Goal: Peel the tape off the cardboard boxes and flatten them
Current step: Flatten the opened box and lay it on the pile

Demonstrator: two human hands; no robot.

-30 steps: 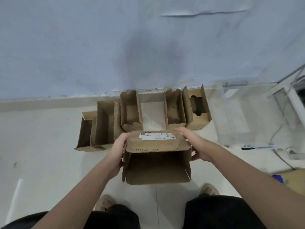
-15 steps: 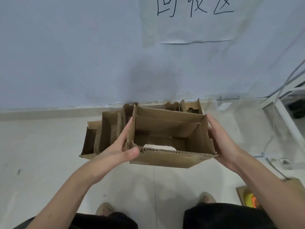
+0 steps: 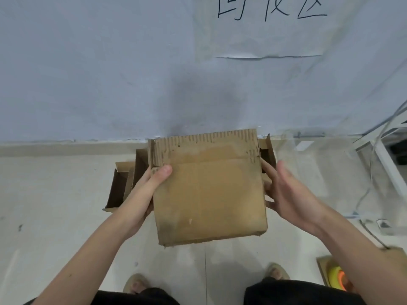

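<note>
I hold a brown cardboard box [image 3: 209,190] in front of me above the floor, one plain closed face turned up toward me. My left hand [image 3: 145,190] grips its left edge, thumb lying on the top face. My right hand [image 3: 286,192] is at the box's right side with its fingers straight; the fingertips reach behind the right edge. No tape shows on the visible face. More cardboard boxes [image 3: 125,183] stand on the floor by the wall, mostly hidden behind the held box.
A pale wall with a handwritten paper sign [image 3: 271,27] rises ahead. A white metal frame with cables [image 3: 387,164] stands at the right. A yellow-and-orange object [image 3: 337,278] lies on a board at the lower right. My feet are on the tiled floor below.
I have lifted the box and turned it over: its open inside faced me half a second ago, a closed face shows now. My left thumb has moved onto that face.
</note>
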